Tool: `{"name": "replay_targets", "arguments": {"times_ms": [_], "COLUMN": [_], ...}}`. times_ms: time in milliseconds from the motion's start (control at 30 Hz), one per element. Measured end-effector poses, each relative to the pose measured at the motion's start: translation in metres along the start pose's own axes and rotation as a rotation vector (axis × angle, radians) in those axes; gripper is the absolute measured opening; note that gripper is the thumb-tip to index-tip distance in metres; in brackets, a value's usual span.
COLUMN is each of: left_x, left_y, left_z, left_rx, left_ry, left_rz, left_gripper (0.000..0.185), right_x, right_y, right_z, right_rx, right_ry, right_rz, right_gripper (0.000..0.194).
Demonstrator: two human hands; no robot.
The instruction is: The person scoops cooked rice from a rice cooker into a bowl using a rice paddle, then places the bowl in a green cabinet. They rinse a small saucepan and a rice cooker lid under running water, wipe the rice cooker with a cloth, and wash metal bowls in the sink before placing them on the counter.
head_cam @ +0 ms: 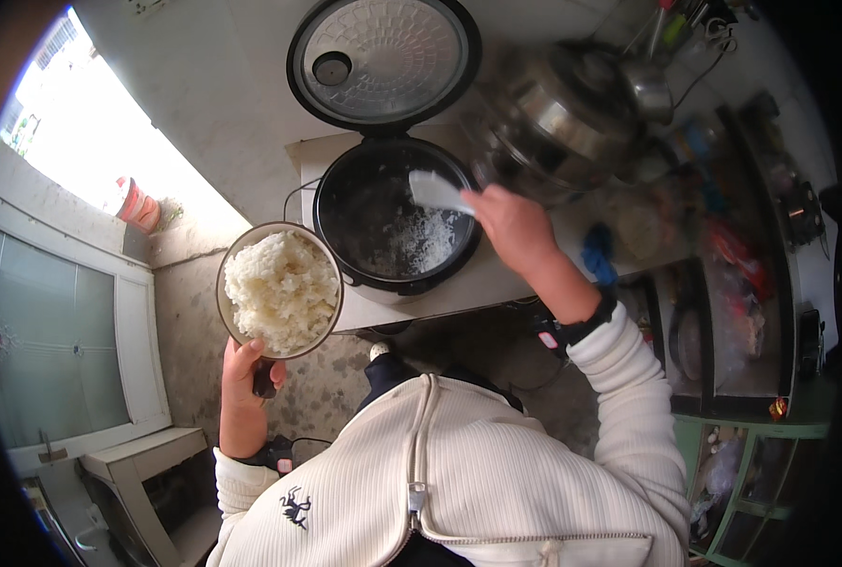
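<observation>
My left hand (249, 365) grips the dark handle of a round bowl (337, 298) heaped with cooked white rice (283, 290). The bowl is beside the near left rim of a rice cooker (400, 287), whose lid (385, 60) stands raised behind it. In my right hand (513, 227) is a white rice paddle (431, 191), its blade over the dark inner pot (364, 205). Some rice (428, 237) lies in the right part of the pot. The end of the paddle's handle is hidden by my fingers.
The cooker stands on a pale table (456, 287). To its right are a large lidded steel pot (570, 99), blurred, and a blue cloth-like item (598, 254). Shelves with bags and pans stand farther right. A glazed door (52, 333) and a low cabinet (144, 453) are at the left.
</observation>
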State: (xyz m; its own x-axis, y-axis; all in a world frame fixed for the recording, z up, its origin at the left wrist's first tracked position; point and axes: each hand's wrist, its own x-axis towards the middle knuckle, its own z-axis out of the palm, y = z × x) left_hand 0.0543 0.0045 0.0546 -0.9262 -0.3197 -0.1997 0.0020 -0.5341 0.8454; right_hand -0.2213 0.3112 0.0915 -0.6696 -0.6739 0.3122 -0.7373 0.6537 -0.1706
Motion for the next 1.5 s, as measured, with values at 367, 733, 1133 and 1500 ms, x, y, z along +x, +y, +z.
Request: {"name": "replay_targets", "arguments": {"times_ms": [367, 733, 1133, 1500], "left_x": [-0.073, -0.089, -0.045, -0.064], "left_y": [-0.108, -0.319, -0.324, -0.337], "left_z": [0.094, 0.155, 0.227, 0.389], "left_rx": [0.018, -0.040, 0.001, 0.124], "left_ry": [-0.015, -0.120, -0.543, -0.818], "left_rz": [-0.110, -0.504, -0.440, -0.697], "left_gripper": [0.052, 0.029, 0.041, 0.037], "right_x": [-0.098, -0.404, -0.547, -0.569], "right_y": [0.088, 0.229, 0.203, 0.118], "right_z": [-0.031, -0.042, -0.022, -0.067], "right_rx": [0.917, 1.072, 1.201, 1.439], "right_ry": [0.130, 0.217, 0.489, 0.877], "right_rz": [0.219, 0.871, 1.269, 1.216], "right_gripper": [0.027, 0.032, 0.033, 0.017]}}
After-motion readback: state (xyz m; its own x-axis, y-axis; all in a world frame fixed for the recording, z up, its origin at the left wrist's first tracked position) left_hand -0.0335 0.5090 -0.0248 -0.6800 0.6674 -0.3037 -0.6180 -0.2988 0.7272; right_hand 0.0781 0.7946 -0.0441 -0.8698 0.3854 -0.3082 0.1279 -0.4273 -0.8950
